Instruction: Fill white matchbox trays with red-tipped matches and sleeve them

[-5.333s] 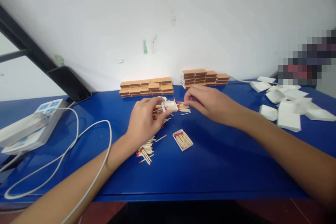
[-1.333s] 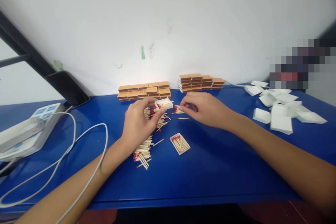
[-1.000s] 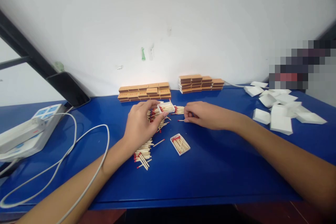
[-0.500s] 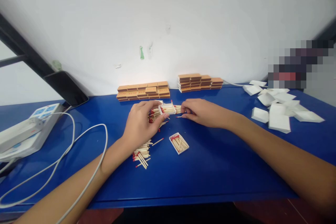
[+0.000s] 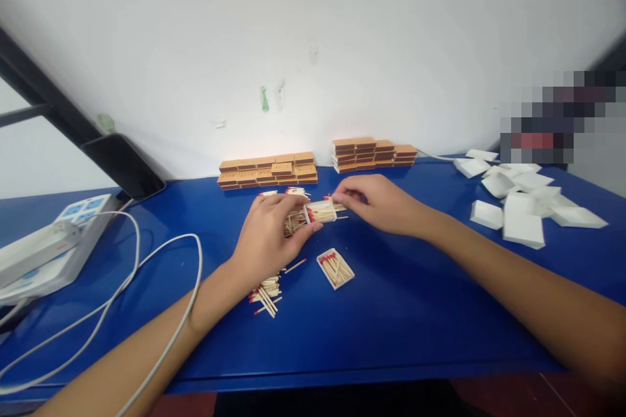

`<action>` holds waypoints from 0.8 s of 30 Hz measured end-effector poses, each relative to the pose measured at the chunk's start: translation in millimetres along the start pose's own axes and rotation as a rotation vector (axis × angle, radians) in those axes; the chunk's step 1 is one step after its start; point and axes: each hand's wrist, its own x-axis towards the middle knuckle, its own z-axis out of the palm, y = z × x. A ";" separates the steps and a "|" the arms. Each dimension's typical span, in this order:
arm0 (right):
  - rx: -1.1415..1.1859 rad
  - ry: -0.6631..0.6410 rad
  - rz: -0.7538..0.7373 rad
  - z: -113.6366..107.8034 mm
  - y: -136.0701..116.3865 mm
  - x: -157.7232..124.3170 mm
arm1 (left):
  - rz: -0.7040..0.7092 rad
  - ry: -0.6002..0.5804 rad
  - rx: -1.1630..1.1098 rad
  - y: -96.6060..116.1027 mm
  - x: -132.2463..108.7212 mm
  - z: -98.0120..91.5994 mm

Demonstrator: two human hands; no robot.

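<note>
My left hand [image 5: 271,228] grips a small white matchbox tray [image 5: 323,220] between thumb and fingers, tilted a little above the table. Red-headed matches lie lengthwise in this tray. At its right end the thumb and fingertips of my right hand [image 5: 379,202] are pinched together; a red match head shows beside them, though the fingers partly hide it. Another filled tray [image 5: 346,283] rests on the table just in front. Loose matches [image 5: 267,293] lie in a pile under and beside my left hand, which covers part of them.
Orange-brown matchboxes stand stacked along the wall in a left row [image 5: 267,172] and a right row [image 5: 374,155]. White empty trays [image 5: 523,229] are heaped at the right. A power strip [image 5: 92,234], a white cable [image 5: 198,260] and a dark phone-like slab [image 5: 124,166] occupy the left.
The held tray has moved slightly right and toward me with my left hand. My right hand has risen from low beside the tray to its upper right corner.
</note>
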 end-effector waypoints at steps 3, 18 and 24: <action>0.206 0.049 0.052 2.3 -4.9 0.3 | 0.017 0.009 -0.001 0.9 -0.3 0.2; 0.416 0.364 0.174 8.2 0.5 7.9 | 0.003 0.006 -0.008 2.1 -1.7 2.5; 0.099 0.179 0.255 -6.5 19.1 8.1 | -0.001 0.014 0.009 1.8 -1.5 1.9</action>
